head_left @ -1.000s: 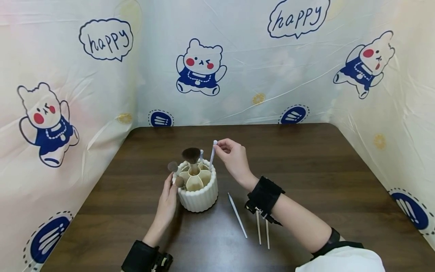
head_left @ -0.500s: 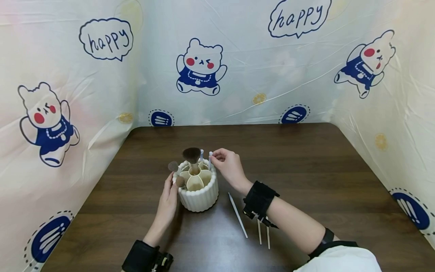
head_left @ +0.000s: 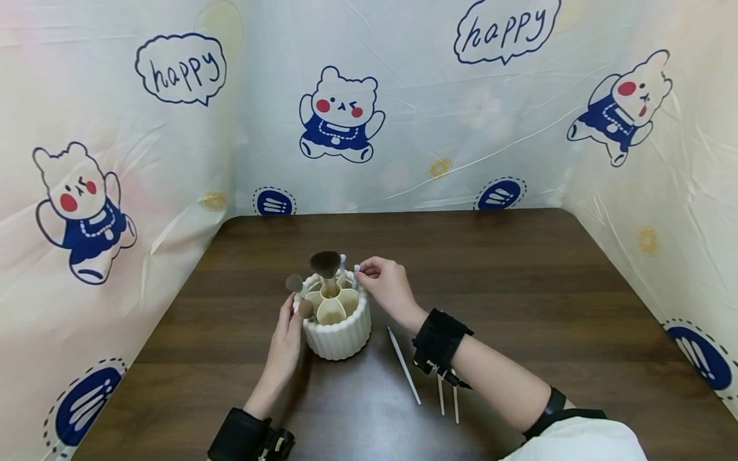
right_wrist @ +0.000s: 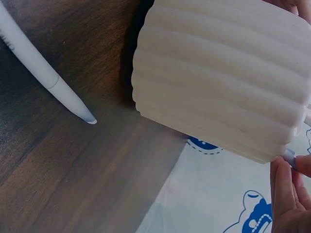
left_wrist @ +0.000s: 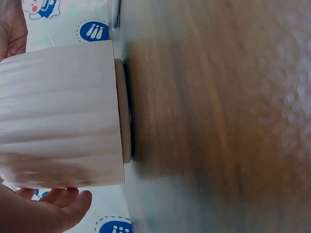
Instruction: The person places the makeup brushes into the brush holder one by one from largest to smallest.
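Observation:
A white ribbed brush holder point(head_left: 337, 336) with petal-shaped compartments stands on the table. Its left wall is held by my left hand point(head_left: 284, 346), whose fingers curve against the far side in the left wrist view. At the right rear rim, my right hand point(head_left: 387, 285) pinches a slim pale-blue pen-like stick point(head_left: 356, 276) near its white top. The stick's lower part is hidden inside the holder. A large dark makeup brush point(head_left: 325, 262) rises from the middle, with two smaller brushes, a grey one point(head_left: 294, 283) and a brown one point(head_left: 305, 309), at the left. Another pale stick point(head_left: 343, 261) stands behind.
A white pen point(head_left: 405, 366) lies on the brown table point(head_left: 490, 275), right of the holder. Two thin pale sticks point(head_left: 441, 396) lie farther right, partly under my right wrist strap point(head_left: 441, 342). A printed curtain point(head_left: 403, 128) surrounds the table's back and sides.
My right hand has moved left and down, and the pale-blue stick has sunk into the holder's right rear compartment. The left hand and the holder have stayed in place.

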The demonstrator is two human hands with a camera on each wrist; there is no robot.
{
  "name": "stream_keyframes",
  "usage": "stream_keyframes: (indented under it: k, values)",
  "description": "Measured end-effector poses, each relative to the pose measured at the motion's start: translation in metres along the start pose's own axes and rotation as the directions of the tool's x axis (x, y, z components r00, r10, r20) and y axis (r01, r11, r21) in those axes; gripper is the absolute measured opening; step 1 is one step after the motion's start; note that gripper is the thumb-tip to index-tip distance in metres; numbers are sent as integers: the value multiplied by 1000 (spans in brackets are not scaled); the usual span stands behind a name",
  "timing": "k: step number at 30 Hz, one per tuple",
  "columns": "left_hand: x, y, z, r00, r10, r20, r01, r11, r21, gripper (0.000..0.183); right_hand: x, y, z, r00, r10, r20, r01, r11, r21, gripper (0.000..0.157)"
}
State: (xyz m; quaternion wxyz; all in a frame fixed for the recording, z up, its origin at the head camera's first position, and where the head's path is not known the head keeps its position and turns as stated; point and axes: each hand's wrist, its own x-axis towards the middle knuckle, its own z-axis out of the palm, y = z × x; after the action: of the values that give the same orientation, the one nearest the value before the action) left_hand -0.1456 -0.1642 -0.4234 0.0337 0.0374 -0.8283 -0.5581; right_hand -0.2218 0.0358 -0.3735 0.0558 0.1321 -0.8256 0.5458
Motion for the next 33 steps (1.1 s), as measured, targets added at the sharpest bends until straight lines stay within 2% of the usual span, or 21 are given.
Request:
stream_keyframes:
  k: [10,21,25,33]
  values:
    - [0,-1,-1,1000,2,12,-2,1000,6,54,1,0,-2,999,32,15,-32,999,-23,11]
    - [1,-2,0,1000,-2,9,2,1000,2,54,-1,1,-5,999,29,33,-28,999,-31,11]
    - [1,-2,0,1000,-4,9,4,1000,0,54,-1,3,-11,999,22,37,-20,999,-36,12]
    - [2,-2,-1,1000,-1,12,0,1000,2,54,-12,12,-30,996,61,60,-56,996,-74,18]
